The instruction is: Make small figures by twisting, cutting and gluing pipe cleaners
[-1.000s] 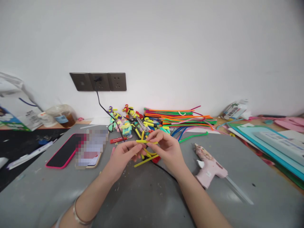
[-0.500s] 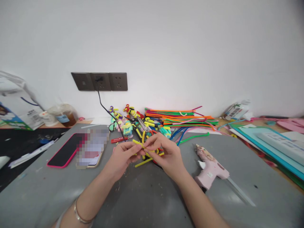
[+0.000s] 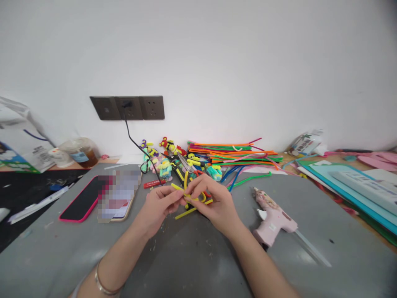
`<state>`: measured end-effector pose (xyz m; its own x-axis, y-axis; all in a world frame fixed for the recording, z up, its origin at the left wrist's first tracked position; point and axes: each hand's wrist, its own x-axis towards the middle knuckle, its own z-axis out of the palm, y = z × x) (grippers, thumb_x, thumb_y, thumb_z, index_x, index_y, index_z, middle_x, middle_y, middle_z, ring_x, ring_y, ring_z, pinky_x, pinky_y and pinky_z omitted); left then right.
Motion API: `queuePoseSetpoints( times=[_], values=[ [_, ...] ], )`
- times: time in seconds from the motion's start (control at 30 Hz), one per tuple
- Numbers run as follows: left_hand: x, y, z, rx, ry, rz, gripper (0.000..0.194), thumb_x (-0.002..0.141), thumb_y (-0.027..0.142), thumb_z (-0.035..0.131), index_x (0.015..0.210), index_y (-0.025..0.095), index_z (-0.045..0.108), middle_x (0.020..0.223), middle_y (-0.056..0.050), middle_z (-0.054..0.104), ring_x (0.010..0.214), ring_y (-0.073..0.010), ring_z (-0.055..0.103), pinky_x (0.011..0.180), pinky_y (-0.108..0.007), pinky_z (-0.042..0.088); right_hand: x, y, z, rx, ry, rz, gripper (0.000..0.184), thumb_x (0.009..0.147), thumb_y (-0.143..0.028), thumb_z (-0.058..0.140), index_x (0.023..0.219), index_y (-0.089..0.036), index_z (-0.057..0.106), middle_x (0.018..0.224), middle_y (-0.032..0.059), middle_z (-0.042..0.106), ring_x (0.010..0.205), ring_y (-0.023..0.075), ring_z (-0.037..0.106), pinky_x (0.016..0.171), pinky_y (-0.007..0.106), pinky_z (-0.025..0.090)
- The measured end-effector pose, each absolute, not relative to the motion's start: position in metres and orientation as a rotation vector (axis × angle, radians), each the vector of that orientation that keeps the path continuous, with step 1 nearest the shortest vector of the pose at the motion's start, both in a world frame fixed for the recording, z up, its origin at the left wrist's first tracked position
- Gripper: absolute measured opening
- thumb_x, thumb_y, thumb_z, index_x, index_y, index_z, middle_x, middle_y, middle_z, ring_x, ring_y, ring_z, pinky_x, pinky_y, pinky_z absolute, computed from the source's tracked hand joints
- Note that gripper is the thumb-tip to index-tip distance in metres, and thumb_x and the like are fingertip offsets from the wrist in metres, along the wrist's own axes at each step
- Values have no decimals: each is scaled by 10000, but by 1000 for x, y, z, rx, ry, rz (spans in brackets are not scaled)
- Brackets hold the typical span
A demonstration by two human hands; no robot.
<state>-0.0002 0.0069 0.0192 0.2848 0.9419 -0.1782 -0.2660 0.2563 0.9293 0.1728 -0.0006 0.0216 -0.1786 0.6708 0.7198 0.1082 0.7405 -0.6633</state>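
Observation:
Both my hands meet over the middle of the grey mat, pinching a bent yellow pipe cleaner [image 3: 186, 180]. My left hand [image 3: 161, 207] holds it between thumb and forefinger, and one yellow end sticks out above the thumb. My right hand [image 3: 214, 200] is closed on it from the other side; its fingertips hide part of the bend. Below the hands lies another straight yellow pipe cleaner [image 3: 185, 214] on the mat. Just beyond are pliers with metal jaws [image 3: 185, 162] and small pipe-cleaner figures [image 3: 170, 145].
Bundled colourful pipe cleaners [image 3: 235, 155] lie against the wall. A pink glue gun [image 3: 273, 219] with a clear stick rests at right, near stacked coloured sheets [image 3: 341, 182]. Two phones, one red-edged [image 3: 82, 198], lie at left. A black cord [image 3: 136, 142] runs from the wall socket [image 3: 127, 108].
My fingers have shifted slightly around the yellow pipe cleaner, and its upright end shows a little more. The whole view has moved slightly; the other things stay in place.

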Motion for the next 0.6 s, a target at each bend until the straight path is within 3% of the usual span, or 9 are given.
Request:
queuePoseSetpoints(
  times=[0.6],
  values=[
    [2, 6, 19, 917, 889, 1062, 360, 586, 453, 920, 656, 136, 765, 598, -9, 654, 533, -62, 461, 501, -184, 322, 175, 0, 22, -624, -1662, 647, 141, 910, -212, 677, 770, -225, 662, 810, 65, 749, 759, 200, 707, 704, 335, 557]
  ],
)
